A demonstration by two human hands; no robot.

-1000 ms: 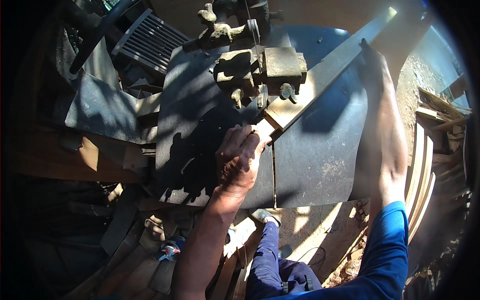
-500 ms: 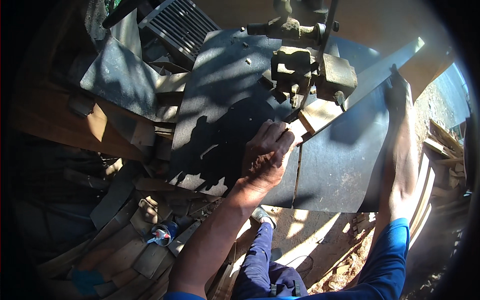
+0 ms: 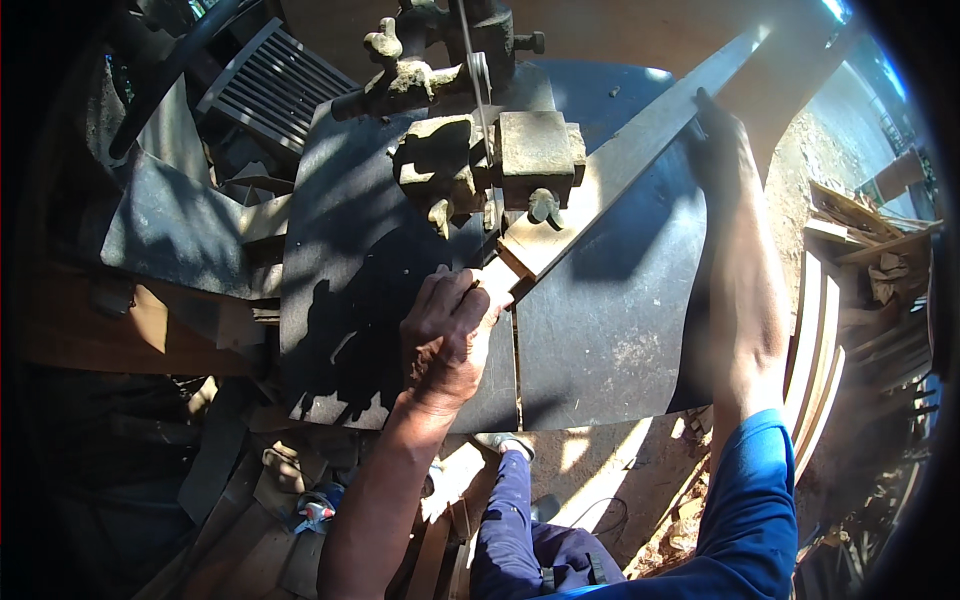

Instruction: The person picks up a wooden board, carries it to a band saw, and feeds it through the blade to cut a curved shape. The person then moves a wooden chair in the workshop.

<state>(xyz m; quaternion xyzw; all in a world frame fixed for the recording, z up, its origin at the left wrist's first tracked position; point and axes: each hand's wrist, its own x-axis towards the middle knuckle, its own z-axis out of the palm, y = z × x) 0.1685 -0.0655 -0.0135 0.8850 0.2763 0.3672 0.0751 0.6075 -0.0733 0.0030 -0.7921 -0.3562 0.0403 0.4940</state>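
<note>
A long pale wooden board [image 3: 640,150] lies slantwise across the dark table [image 3: 610,340] of a band saw, with a stepped, narrower part at its near end. My left hand [image 3: 448,335] is closed around that near end, just in front of the saw's blade guide blocks [image 3: 540,150]. The thin blade [image 3: 467,40] runs down between the blocks; where it meets the wood is partly hidden. Farther up the board, my right hand [image 3: 722,145] grips its right edge, with some fingers hidden.
A slatted grille [image 3: 280,85] and a grey metal sheet part [image 3: 180,225] stand left of the table. Wood strips [image 3: 815,340] are stacked at the right. Offcuts [image 3: 240,510] cover the ground at lower left. A slot [image 3: 518,370] runs to the table's front edge.
The view has shifted, so the saw, table and both hands appear farther left. Both hands keep their hold on the board, and its stepped end remains close to the blade.
</note>
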